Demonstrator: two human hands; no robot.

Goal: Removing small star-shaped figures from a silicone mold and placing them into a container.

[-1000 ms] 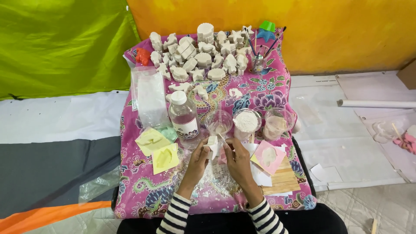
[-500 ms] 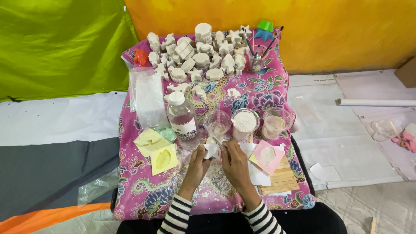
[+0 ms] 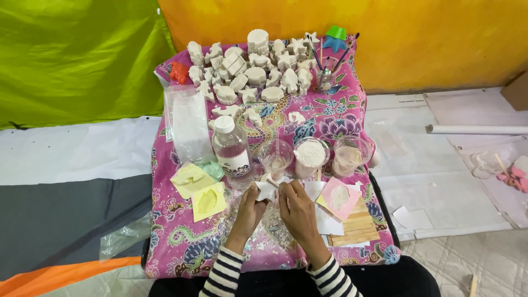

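The left hand (image 3: 250, 204) and right hand (image 3: 294, 206) meet near the front edge of the table (image 3: 181, 242), both closed on 1 small white cast (image 3: 266, 190) pinched between their fingertips. The right fingers also seem to hold a thin tool against it, too small to tell. Just beyond the cast, toward the middle of the table, stand 3 clear cups: 1 nearly empty (image 3: 276, 157), 1 full of white powder (image 3: 311, 157), 1 with pale mix (image 3: 347, 157). A bottle (image 3: 231, 151) with a white cap stands just left of them, and a plastic bag (image 3: 188, 124) lies further left. 2 yellow moulds (image 3: 198, 190) lie near the left edge, beside the left hand. A pink mould (image 3: 338, 197) rests on wooden sticks (image 3: 357, 225) by the right edge. Many white casts (image 3: 247, 71) crowd the far edge, with a jar of brushes (image 3: 324, 77) at the far right corner.
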